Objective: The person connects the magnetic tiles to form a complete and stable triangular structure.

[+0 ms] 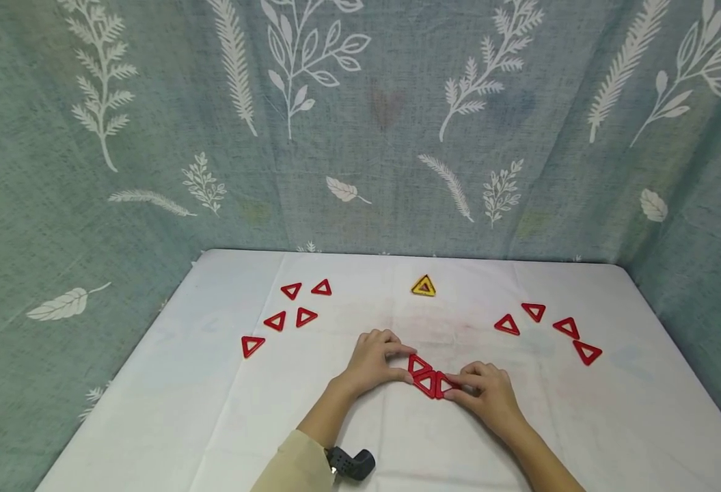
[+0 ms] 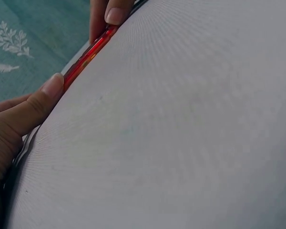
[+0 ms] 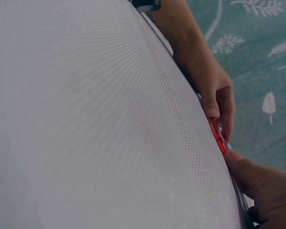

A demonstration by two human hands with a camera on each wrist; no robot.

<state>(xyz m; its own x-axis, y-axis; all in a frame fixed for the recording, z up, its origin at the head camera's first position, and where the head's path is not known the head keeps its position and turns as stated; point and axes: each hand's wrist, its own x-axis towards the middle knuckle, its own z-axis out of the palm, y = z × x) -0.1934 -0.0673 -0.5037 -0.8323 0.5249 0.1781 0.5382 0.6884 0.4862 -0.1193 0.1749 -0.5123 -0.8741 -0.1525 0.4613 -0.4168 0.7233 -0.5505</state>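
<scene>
Three red triangular frames lie joined side by side on the white cloth in the head view. My left hand [image 1: 369, 362] pinches the left triangle [image 1: 420, 361] between thumb and index finger. My right hand [image 1: 488, 391] grips the right triangle [image 1: 439, 385] the same way, at its outer corner. Between them, the middle triangle [image 1: 424, 374] meets both along its edges. In the left wrist view the joined pieces appear edge-on as a thin red strip [image 2: 88, 59], a thumb at each end. The right wrist view shows the same red strip [image 3: 219, 135] between both hands.
Several separate red triangles [image 1: 278, 316] lie at the left of the white-covered table [image 1: 151, 410]. More red triangles [image 1: 571, 322] are spread at the right. A yellow triangle [image 1: 424, 293] with a dark inner outline is near the back edge. Behind hangs a green leaf-patterned curtain [image 1: 391, 164].
</scene>
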